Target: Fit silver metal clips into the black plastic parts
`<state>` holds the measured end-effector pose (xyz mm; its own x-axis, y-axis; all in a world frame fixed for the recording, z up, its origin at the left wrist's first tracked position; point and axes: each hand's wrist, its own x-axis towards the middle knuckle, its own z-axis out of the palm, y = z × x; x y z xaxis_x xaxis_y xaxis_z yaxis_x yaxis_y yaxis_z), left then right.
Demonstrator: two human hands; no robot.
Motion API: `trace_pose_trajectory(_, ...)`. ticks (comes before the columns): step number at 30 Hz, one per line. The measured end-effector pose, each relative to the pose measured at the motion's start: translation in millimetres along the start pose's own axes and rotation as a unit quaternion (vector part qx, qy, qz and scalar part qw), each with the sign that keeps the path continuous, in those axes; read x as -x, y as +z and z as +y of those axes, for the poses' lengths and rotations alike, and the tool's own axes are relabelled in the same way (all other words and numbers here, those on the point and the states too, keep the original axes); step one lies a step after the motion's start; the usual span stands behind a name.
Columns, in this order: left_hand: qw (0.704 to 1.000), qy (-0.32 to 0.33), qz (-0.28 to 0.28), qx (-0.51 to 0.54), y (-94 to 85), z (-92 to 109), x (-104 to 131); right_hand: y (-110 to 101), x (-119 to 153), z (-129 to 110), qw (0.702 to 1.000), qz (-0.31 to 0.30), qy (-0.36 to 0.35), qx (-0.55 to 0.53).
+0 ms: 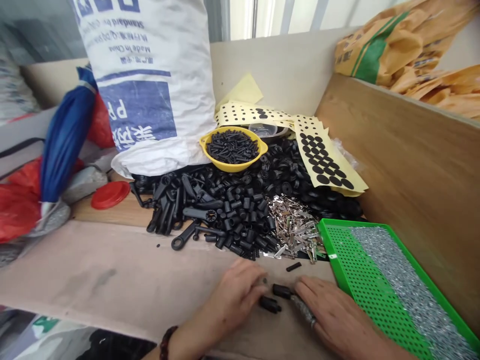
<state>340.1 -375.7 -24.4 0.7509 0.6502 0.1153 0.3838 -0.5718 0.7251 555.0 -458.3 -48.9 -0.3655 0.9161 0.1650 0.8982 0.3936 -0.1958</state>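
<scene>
My left hand (242, 286) is closed in a pinch above the table's near edge, with a tiny end of something at the fingertips that I cannot make out. Just below those fingers is a short black plastic piece (270, 304) with a stepped end. My right hand (332, 307) curls over a thin grey rod with a rough, wrapped-looking surface (305, 312). At its fingertips lies a black cylindrical sleeve (282, 291), between the two hands. A small black screw-like piece (293, 266) rests on the tabletop just beyond.
Black crank handles (200, 215), black sleeves (240, 207) and shiny metal clips (294, 227) are heaped ahead. Behind stand a yellow bowl (232, 166) of black screws and a white sack (161, 90). A green tray (337, 260) of small metal parts sits right, beside a wooden panel (405, 145).
</scene>
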Motion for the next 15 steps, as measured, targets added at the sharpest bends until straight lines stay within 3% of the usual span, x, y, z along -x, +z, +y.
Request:
trace_pose_trajectory(3, 0.998, -0.005, 0.048, -0.044, -12.2, -8.0, -3.0, -5.9, -2.6, 13.0, 1.000, 0.023, 0.006, 0.014)
trace_pose_trajectory(6, 0.993, -0.007, 0.061, -0.101, -17.0, -12.9, -9.3, -12.1, -10.0, 24.6, 0.999, 0.008, 0.031, 0.032)
trace_pose_trajectory(15, 0.973, 0.020, -0.021, -0.230, -6.4, -12.3, -7.1, -8.6, -25.1, 29.6, 0.995, -0.030, 0.003, 0.096)
